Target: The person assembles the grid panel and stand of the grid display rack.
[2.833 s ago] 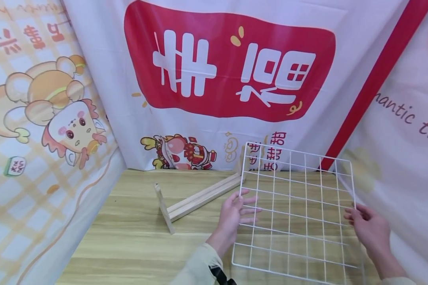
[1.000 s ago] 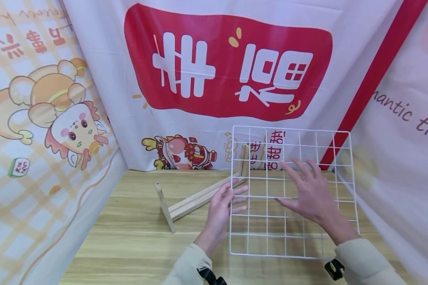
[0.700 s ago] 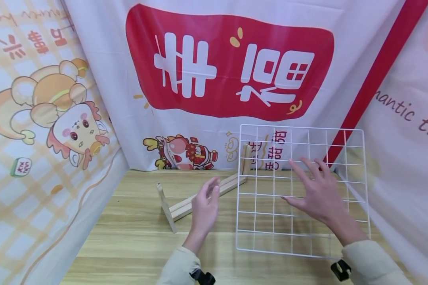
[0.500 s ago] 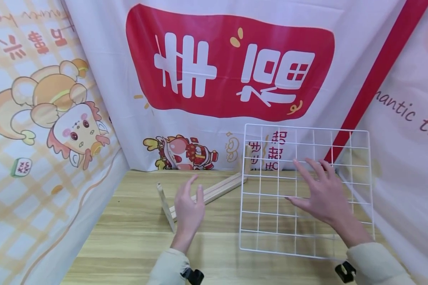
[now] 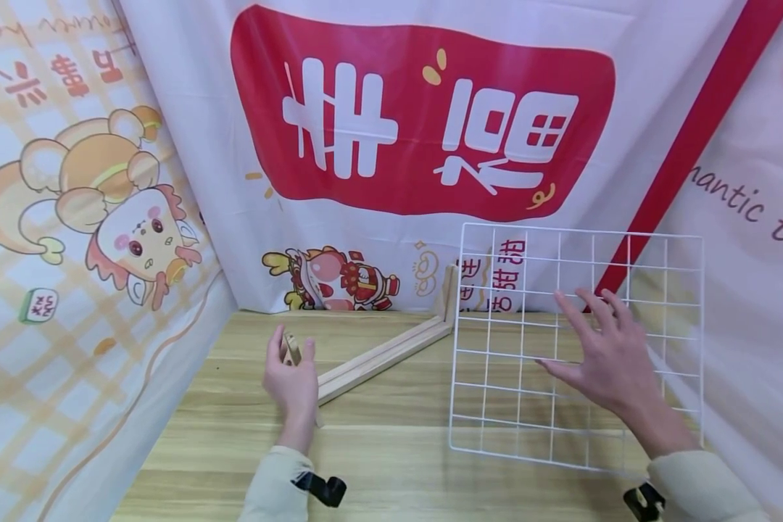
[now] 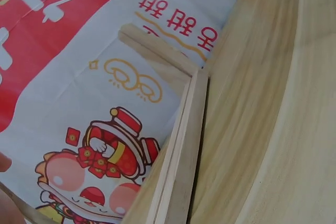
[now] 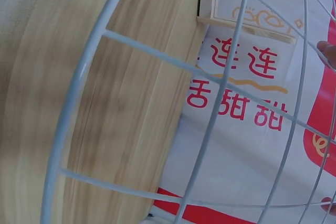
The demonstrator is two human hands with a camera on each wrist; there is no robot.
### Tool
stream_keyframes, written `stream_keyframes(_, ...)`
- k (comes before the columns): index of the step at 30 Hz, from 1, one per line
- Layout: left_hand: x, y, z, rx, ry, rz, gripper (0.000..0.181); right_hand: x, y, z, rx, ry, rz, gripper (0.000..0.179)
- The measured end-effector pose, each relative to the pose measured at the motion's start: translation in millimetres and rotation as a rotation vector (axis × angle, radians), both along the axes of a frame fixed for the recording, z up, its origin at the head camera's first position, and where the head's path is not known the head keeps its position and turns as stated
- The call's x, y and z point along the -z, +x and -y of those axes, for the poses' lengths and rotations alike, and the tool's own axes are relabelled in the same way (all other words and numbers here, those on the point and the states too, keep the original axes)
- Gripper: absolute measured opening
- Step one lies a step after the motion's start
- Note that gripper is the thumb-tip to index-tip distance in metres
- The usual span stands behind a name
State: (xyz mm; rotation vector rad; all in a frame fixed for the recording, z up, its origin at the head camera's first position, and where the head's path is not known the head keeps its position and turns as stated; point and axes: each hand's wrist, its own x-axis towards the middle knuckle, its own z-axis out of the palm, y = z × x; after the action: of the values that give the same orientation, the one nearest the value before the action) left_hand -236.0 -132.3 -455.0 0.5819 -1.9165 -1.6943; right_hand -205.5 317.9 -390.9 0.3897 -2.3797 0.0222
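Note:
My right hand (image 5: 607,362) holds a white wire grid panel (image 5: 518,384) nearly upright, fingers spread across its squares and fingertips at the wires. Close-up wires of the panel (image 7: 76,87) fill the right wrist view. At the left, my left hand (image 5: 293,384) is around the near upright (image 5: 291,348) of a pale wooden stand, with finger and thumb apart on either side. Whether they touch the wood is unclear. The stand's double crossbar (image 5: 385,359) runs back to a far upright (image 5: 451,293). In the left wrist view the crossbar (image 6: 181,156) appears close up.
A wood-grain tabletop (image 5: 391,464) lies under everything. Behind it hangs a white cloth with a red printed banner (image 5: 417,116). Printed cloths also close off the left side (image 5: 52,362) and the right side (image 5: 757,304). The panel's left edge is beside the far upright.
My left hand has let go of the panel's left edge and moved left to the stand's near upright. The panel has shifted right with my right hand, which earlier moved from its right edge to its middle.

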Motion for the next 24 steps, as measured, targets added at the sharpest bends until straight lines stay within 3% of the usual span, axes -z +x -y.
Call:
stream_keyframes(3, 0.6, -1.2, 3.4, -0.025, 0.087, 0.034, 0.063, 0.2, 0.7, -1, 0.0, -0.004, -0.015, 0.122)
stream_keyframes(10, 3.1, -0.4, 5.8, -0.051, 0.085, 0.049, 0.056, 0.2, 0.2, -3, 0.016, 0.004, -0.03, 0.124)
stream_keyframes(17, 2.1, -3.6, 10.6, -0.015, 0.094, 0.039, 0.055, 0.5, -0.8, -3, 0.023, 0.008, -0.034, 0.129)
stream_keyframes(24, 2.2, -10.5, 14.3, 0.049, 0.034, 0.042, 0.054, -0.7, 0.1, 0, 0.037, 0.003, -0.02, 0.128)
